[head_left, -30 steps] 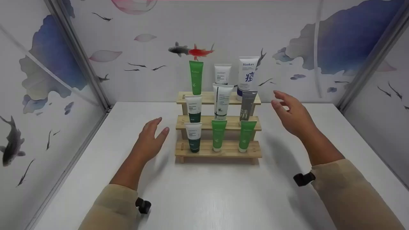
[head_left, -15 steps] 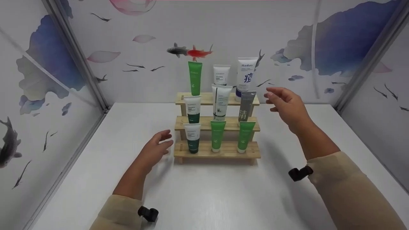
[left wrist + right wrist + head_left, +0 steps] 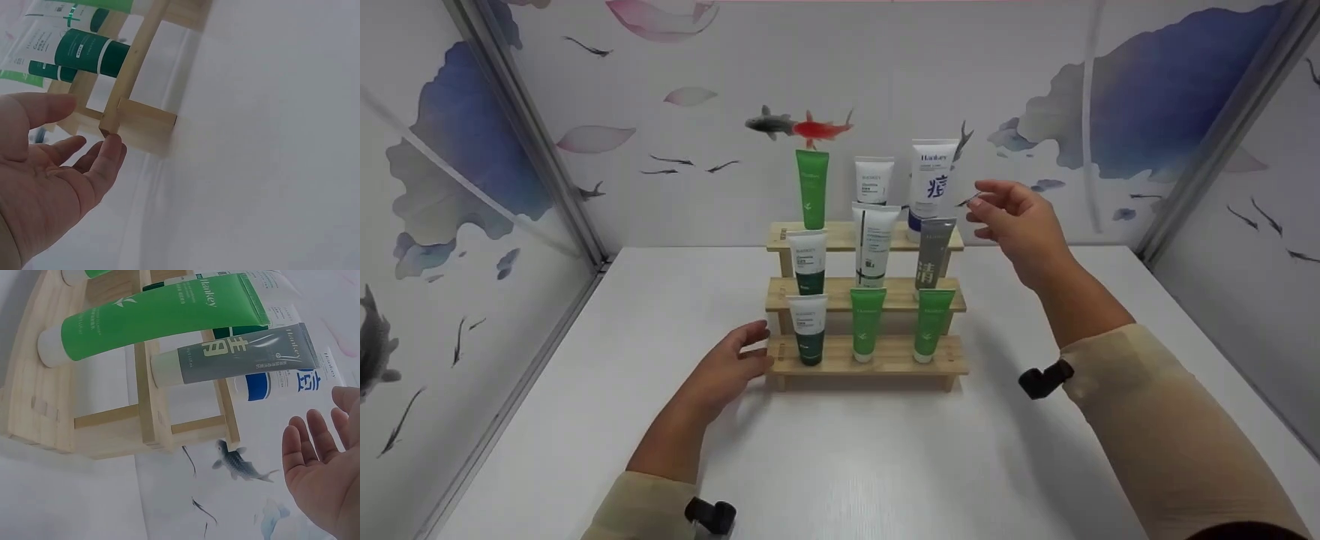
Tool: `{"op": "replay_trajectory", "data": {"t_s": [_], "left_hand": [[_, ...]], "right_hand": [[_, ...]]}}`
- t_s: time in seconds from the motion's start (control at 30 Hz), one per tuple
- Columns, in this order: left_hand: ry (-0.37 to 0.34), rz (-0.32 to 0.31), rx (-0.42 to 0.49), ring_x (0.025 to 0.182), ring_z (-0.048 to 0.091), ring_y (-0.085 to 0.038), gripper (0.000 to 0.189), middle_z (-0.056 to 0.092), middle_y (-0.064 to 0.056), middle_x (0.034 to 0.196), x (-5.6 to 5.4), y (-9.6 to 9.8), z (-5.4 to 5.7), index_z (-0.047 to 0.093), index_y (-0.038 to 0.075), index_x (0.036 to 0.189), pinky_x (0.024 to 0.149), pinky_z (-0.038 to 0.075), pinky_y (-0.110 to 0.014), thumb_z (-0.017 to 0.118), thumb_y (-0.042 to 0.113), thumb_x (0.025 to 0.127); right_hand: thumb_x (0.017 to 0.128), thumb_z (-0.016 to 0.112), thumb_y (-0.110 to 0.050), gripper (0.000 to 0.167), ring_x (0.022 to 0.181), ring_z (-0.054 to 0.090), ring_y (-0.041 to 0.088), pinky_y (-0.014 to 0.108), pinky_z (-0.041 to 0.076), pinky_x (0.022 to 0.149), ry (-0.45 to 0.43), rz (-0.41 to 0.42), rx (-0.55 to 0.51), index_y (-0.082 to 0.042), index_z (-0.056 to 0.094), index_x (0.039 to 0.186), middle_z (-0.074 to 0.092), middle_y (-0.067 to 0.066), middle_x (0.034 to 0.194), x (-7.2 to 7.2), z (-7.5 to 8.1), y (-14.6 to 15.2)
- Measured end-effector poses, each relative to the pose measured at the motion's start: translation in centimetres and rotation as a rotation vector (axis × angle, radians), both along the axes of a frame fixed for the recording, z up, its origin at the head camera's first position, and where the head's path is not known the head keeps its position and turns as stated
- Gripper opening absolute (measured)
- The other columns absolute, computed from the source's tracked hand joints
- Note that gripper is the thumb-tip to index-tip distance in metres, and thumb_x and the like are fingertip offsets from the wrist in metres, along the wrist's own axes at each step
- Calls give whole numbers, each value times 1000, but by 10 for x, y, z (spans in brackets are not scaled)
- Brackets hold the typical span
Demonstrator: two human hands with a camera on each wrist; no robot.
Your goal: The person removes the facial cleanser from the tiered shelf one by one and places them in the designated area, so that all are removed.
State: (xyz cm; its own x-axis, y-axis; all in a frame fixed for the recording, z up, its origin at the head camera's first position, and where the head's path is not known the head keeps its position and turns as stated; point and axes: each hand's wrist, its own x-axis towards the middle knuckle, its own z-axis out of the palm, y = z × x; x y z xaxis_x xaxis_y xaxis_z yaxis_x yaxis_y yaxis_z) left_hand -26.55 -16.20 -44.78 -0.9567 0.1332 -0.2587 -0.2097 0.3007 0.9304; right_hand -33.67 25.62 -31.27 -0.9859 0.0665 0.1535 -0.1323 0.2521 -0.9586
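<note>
A three-step wooden rack (image 3: 877, 361) carries several upright squeeze tubes. My left hand (image 3: 725, 382) is at the left end of its lowest step; in the left wrist view the fingertips meet the step's corner, and whether they press on it I cannot tell. Closest to that hand stands a white and dark green tube (image 3: 808, 330). To the right of the top step, my right hand (image 3: 1020, 229) hovers with loosely bent fingers and holds nothing. Beside it are a tall white tube with a blue band (image 3: 931, 180) and a grey tube (image 3: 236, 357) one step lower.
Two green tubes (image 3: 867, 322) share the lowest step. A taller white tube (image 3: 874, 244) is mid-rack, and another green tube (image 3: 812, 187) stands top left. The white table (image 3: 840, 457) is bounded by printed panels (image 3: 997, 67) behind and at both sides.
My left hand has come down and right to the rack's lowest step. My right hand has moved left and up, nearer the top-step tube. The tubes keep their places on the rack.
</note>
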Motion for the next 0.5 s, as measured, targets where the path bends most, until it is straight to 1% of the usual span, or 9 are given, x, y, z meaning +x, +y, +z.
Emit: {"op": "replay_trajectory", "data": {"t_s": [0.1, 0.23, 0.33, 0.5], "left_hand": [[-13, 16, -7, 157, 44, -29, 68, 40, -1, 170, 0, 0, -1, 41, 24, 164, 127, 42, -53, 67, 15, 102], [-37, 44, -7, 153, 50, -27, 64, 44, -1, 168, 0, 0, -4, 46, 21, 161, 125, 45, -51, 67, 13, 101], [-46, 56, 12, 149, 53, -27, 61, 46, -4, 167, 0, 0, -6, 49, 17, 160, 123, 47, -49, 66, 12, 101], [-57, 66, 37, 147, 56, -27, 60, 48, -6, 166, -1, -1, -9, 50, 14, 159, 122, 49, -47, 65, 8, 101]], "right_hand": [[102, 72, -41, 50, 126, 65, 21, 31, 57, 109, -15, 15, -42, -24, 59, 147, 65, 2, 136, -7, 6, -3], [99, 76, -38, 53, 131, 63, 23, 42, 51, 119, -55, 30, -95, -24, 59, 147, 62, 4, 144, -16, 10, -7], [98, 78, -35, 54, 135, 61, 26, 44, 49, 121, -66, 42, -129, -23, 59, 147, 61, 8, 148, -23, 10, -8], [98, 78, -33, 53, 136, 60, 25, 45, 48, 122, -64, 62, -129, -22, 59, 147, 61, 7, 150, -32, 7, -9]]}}
